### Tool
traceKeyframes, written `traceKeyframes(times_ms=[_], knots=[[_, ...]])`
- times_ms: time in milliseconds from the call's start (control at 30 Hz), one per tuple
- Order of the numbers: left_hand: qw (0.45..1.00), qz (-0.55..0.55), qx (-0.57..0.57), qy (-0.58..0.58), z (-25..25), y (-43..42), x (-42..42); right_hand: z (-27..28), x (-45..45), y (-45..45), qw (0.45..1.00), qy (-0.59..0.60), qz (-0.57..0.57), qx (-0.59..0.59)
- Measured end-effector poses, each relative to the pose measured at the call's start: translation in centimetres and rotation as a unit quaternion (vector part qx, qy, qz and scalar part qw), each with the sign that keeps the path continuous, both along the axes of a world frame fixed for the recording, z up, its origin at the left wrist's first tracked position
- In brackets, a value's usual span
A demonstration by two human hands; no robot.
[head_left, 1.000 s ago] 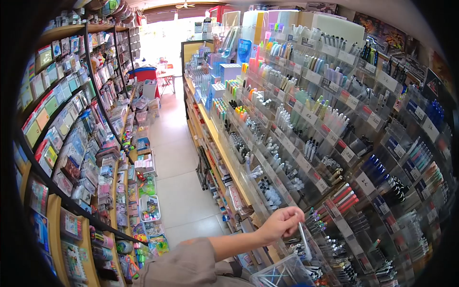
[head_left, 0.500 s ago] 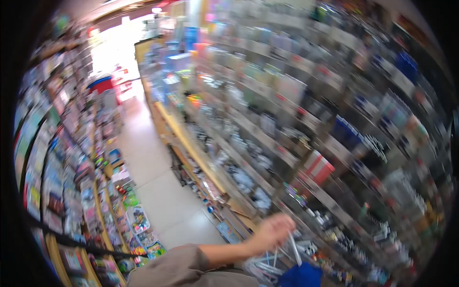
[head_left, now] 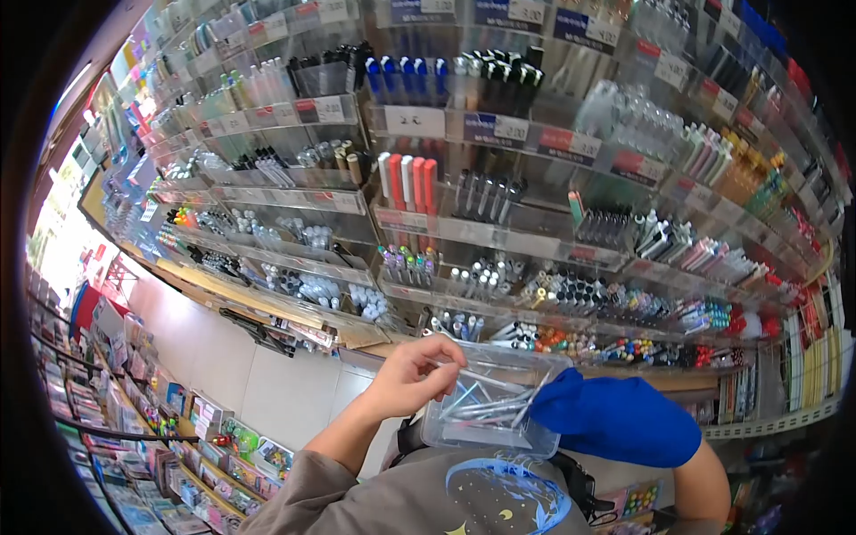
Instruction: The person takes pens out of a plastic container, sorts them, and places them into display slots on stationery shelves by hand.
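Our L hand (head_left: pixel 423 374) half-curled, hold unclear; pens (head_left: pixel 489 414) just right, mostly lengthwise left–right; R hand under blue cloth (head_left: pixel 615 417), can't tell.

A tall display rack (head_left: pixel 481 230) of clear plastic rises in tiers, with white price cards (head_left: pixel 415 121) fixed along its fronts. A wooden ledge (head_left: pixel 205 290) runs along the foot of the rack, above a floor (head_left: pixel 276 392) of pale, glossy tiles with thin joints. Across the aisle from the rack stand packed shelves (head_left: pixel 209 499) with wooden edges. Beyond the rack's left end, strong white light enters through a bright opening (head_left: pixel 62 209). A pale perforated shelf (head_left: pixel 785 421) curves at the rack's right end.
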State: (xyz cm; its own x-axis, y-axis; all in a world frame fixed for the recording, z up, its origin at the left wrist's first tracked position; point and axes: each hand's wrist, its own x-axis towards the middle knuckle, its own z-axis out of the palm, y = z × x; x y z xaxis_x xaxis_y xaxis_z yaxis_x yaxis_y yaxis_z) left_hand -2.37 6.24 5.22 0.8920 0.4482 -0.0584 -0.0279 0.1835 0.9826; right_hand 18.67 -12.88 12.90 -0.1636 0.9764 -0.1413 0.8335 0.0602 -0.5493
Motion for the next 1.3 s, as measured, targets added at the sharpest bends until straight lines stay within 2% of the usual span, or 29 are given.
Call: traceKeyframes(times_ms=[67,100,200,333,433,467,533,567,600,633,667,733,767,800,833,867,900,933,967,1000,1033,1067,1133,1200,1233,1267,1300], knots=[[0.992,-0.023,0.123,0.017,-0.6,-0.4,0.5,1.0,-0.1,0.1,0.999,0.03,-0.031,-0.033],[0.993,-0.028,0.116,0.021,-0.7,-0.5,0.5,1.9,-0.3,0.2,0.998,0.007,-0.044,-0.052],[0.994,-0.038,0.099,0.024,-0.7,-0.7,0.9,4.1,0.7,0.5,0.999,0.006,0.023,-0.03],[0.996,-0.038,0.075,0.029,-0.7,-0.9,1.1,4.2,1.7,-0.9,0.989,0.133,-0.058,-0.036],[0.997,-0.034,0.059,0.039,-0.9,-1.1,1.0,3.4,2.8,-2.4,0.962,0.23,-0.099,-0.106],[0.997,-0.032,0.055,0.043,-1.0,-1.1,1.0,1.4,3.8,-3.5,0.947,0.273,-0.112,-0.13],[0.998,-0.029,0.036,0.049,-1.1,-1.1,0.9,0.6,4.3,-4.3,0.986,0.15,0.021,-0.064],[0.998,-0.028,0.026,0.052,-1.2,-1.1,0.9,1.1,4.3,-4.4,0.985,-0.026,0.167,0.027],[0.998,-0.026,0.029,0.046,-1.4,-1.0,0.9,1.8,4.4,-4.4,0.925,-0.201,0.302,0.114],[0.998,-0.023,0.03,0.04,-1.7,-1.0,0.9,2.4,4.5,-4.4,0.808,-0.363,0.422,0.191],[0.999,-0.018,0.03,0.035,-2.0,-1.0,0.9,3.0,4.7,-4.4,0.642,-0.502,0.519,0.257],[0.999,-0.01,0.019,0.028,-2.1,-1.2,1.0,2.6,4.8,-4.7,0.634,-0.517,0.533,0.216],[1.0,-0.005,0.015,0.026,-2.0,-1.1,1.0,1.0,4.8,-5.7,0.795,-0.394,0.448,0.109],[0.999,-0.005,0.03,0.036,-1.9,-1.1,1.0,-1.1,4.7,-7.2,0.908,-0.249,0.336,-0.004],[0.998,-0.005,0.044,0.045,-1.7,-1.1,1.0,-3.6,4.7,-8.9,0.967,-0.089,0.205,-0.119],[0.997,-0.004,0.057,0.054,-1.7,-1.1,1.1,-6.0,4.6,-10.6,0.969,0.076,0.061,-0.228],[0.992,-0.02,0.108,0.054,-1.8,-1.0,1.2,-8.0,4.6,-11.9,0.921,0.227,-0.071,-0.308],[0.985,-0.036,0.159,0.055,-2.0,-0.8,1.4,-10.1,4.5,-13.3,0.835,0.368,-0.218,-0.345],[0.975,-0.054,0.209,0.056,-2.1,-0.6,1.6,-12.2,4.3,-14.7,0.724,0.485,-0.343,-0.352],[0.961,-0.06,0.266,0.034,-2.2,-0.5,2.0,-14.2,4.1,-15.8,0.582,0.581,-0.454,-0.343],[0.944,-0.068,0.322,0.011,-2.1,-0.5,2.7,-15.5,4.0,-16.4,0.415,0.653,-0.547,-0.32],[0.923,-0.076,0.377,-0.013,-2.1,-0.6,3.5,-16.3,4.0,-16.5,0.424,0.634,-0.561,-0.323],[0.913,-0.127,0.386,0.031,-1.2,-1.4,5.0,-17.2,4.1,-16.4,0.442,0.594,-0.586,-0.328],[0.897,-0.173,0.399,0.076,-1.7,-2.3,6.5,-17.0,4.4,-15.0,0.437,0.612,-0.59,-0.293],[0.885,-0.223,0.38,0.151,-2.5,-3.0,7.2,-18.2,4.9,-15.1,0.439,0.63,-0.582,-0.268],[0.887,-0.23,0.367,0.159,-3.5,-3.8,7.9,-18.8,5.3,-15.1,0.441,0.647,-0.573,-0.241],[0.889,-0.236,0.354,0.168,-4.6,-4.6,8.5,-17.0,5.0,-13.9,0.438,0.644,-0.584,-0.231]])
